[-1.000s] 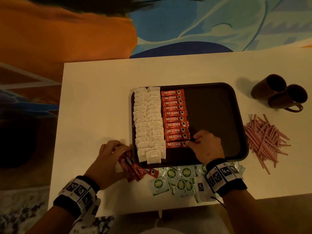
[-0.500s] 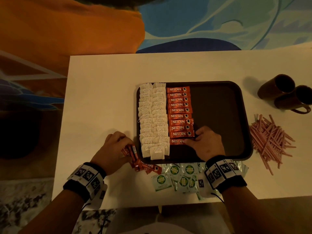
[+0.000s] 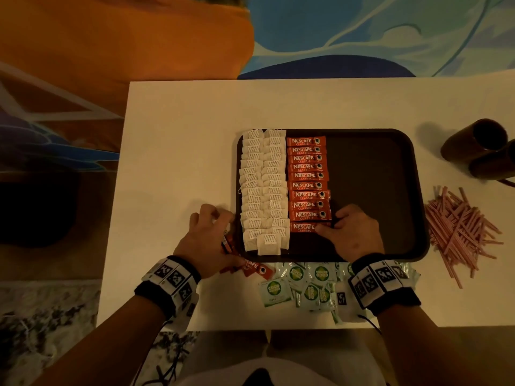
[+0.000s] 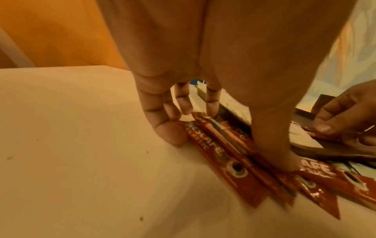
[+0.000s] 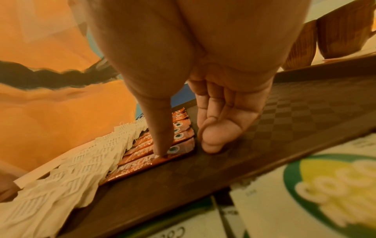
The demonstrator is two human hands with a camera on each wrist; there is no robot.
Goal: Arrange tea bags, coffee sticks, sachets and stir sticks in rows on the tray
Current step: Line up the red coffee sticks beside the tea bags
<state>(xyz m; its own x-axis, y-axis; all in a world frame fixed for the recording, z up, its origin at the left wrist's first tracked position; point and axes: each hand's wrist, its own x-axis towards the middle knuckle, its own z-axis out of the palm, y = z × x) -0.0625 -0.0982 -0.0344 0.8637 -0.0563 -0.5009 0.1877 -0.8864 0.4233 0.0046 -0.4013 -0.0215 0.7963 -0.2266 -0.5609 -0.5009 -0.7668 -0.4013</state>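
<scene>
On the dark brown rectangular plastic tray, left side: two overlapped columns of white paper tea bags, then one column of red foil Nescafé coffee sticks. Right hand works the nearest stick in that column: thumb tip pressing down on it, curled fingers butting its right end, nothing actually clamped. Left hand, on the white table just off the tray's left edge, has fingers and thumb closed around a loose bundle of spare red coffee sticks.

Handling, as judged: sticks are light, thin, slick foil, semi-stiff from the powder fill. They'll slide and fan out easily. Best pinched one at a time at a flat sealed end, or mid-length across the narrow sides; seat with light downward pressure.

Green-and-white paper sachets lie heaped by the tray's near edge. Pink plastic stir sticks are piled to its right. Neither is on the tray yet.
</scene>
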